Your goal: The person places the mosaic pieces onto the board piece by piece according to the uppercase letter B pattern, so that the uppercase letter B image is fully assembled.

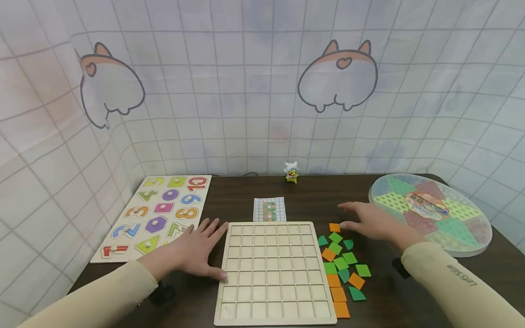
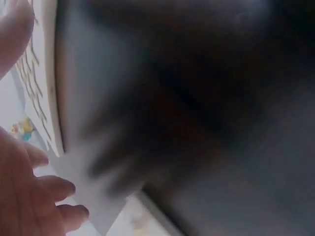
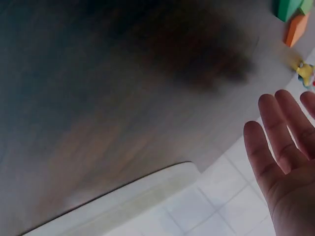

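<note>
A pale wooden grid board (image 1: 274,264) lies on the dark table, its square cells bare. My left hand (image 1: 196,249) is at the board's left edge, fingers spread and thumb at the rim, holding nothing. My right hand (image 1: 369,220) is extended past the board's upper right corner, fingers fairly straight, its thumb close to an orange square tile (image 1: 334,227). Whether the thumb touches that tile I cannot tell. Several loose tiles lie along the board's right side: orange squares (image 1: 338,294), light green squares (image 1: 341,263) and dark green quarter-rounds (image 1: 357,294). Behind the board lies a small printed pattern card (image 1: 269,209).
At the left, a number and shape peg puzzle (image 1: 160,209) lies partly beside my left hand. A round, clear-cased Chinese checkers board (image 1: 434,212) sits near my right forearm. The small toy figure (image 1: 291,172) stands at the back, before a tiled-pattern cloth (image 1: 262,91).
</note>
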Motion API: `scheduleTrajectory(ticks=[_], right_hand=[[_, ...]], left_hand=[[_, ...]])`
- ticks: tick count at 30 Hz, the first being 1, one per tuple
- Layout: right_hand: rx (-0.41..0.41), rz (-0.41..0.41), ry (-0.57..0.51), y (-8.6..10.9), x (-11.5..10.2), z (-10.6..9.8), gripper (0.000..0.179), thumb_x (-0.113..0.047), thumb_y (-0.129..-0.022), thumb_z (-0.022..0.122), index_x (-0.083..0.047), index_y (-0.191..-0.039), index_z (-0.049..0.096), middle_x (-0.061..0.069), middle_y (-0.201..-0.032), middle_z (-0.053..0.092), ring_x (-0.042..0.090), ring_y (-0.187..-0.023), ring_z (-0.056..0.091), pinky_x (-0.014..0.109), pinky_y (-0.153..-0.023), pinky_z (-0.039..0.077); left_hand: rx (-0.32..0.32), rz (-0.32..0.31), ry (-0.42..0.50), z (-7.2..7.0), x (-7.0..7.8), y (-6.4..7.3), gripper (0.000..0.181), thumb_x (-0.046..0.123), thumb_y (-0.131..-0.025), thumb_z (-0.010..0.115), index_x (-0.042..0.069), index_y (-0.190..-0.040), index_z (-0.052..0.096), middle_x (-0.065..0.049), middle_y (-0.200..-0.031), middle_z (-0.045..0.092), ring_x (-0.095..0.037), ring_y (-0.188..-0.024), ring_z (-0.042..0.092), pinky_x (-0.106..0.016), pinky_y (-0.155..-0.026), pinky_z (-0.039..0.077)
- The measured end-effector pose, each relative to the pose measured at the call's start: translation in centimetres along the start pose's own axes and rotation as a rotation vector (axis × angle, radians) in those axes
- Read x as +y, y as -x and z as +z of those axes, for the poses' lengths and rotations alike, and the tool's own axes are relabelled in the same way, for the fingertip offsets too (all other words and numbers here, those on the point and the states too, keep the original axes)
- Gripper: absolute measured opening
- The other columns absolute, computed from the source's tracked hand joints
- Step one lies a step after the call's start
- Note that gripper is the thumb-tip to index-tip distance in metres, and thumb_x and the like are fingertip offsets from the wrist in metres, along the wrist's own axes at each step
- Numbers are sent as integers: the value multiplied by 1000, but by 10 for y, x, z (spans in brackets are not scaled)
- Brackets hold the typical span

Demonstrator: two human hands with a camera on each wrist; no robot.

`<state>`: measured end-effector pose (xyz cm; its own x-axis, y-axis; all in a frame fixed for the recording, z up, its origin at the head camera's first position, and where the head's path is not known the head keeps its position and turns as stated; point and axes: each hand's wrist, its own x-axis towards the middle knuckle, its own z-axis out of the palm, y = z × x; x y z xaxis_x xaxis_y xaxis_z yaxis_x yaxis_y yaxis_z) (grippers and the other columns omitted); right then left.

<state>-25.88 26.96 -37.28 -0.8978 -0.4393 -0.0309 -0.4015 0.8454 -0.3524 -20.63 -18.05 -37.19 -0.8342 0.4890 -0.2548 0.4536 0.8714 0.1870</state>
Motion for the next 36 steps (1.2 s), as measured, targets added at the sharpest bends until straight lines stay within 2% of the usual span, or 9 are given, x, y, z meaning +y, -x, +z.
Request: scheduleTrajectory(ticks=[7, 17, 22, 30, 36], right_hand=[[-53, -36, -26, -3, 0, 7, 50, -24, -98, 70, 4, -139, 58, 25, -135, 62, 42, -120, 63, 54, -97, 53], [-75, -68, -17, -9, -6, 9, 29, -13, -96, 72, -2, -122, 69, 12, -112, 64, 30, -103, 66, 47, -89, 56], [-73, -63, -22, -11, -8, 11, 21, -11, -94, 74, -5, -114, 70, 9, -107, 63, 25, -96, 64, 44, -85, 56], [-79, -38, 8, -15, -9, 10, 13, -9, -94, 73, -5, -105, 67, 8, -101, 62, 17, -85, 59, 38, -79, 55], [-87, -14, -5, -17, -9, 11, 12, -7, -95, 71, -3, -105, 65, 6, -96, 65, 16, -84, 59, 38, -78, 55]], left_hand=[[-59, 11, 8, 4, 1, 1, 131, 79, -69, 76, 7, -163, 22, -25, -168, 22, -48, -155, 21, -69, -120, 21], [-82, 29, 2, 1, 4, 1, 131, 74, -69, 80, 3, -162, 21, -30, -166, 21, -52, -153, 22, -64, -120, 28], [-89, 36, -7, 0, 6, 2, 131, 72, -69, 81, 1, -162, 21, -31, -166, 20, -54, -152, 21, -63, -120, 29], [-109, 7, -7, 2, 7, -1, 135, 77, -68, 79, 4, -163, 18, -29, -168, 17, -53, -153, 18, -62, -121, 28], [-121, -2, 8, 20, -8, -16, 146, 93, -58, 69, 11, -165, 13, -26, -170, 11, -52, -155, 12, -64, -121, 25]])
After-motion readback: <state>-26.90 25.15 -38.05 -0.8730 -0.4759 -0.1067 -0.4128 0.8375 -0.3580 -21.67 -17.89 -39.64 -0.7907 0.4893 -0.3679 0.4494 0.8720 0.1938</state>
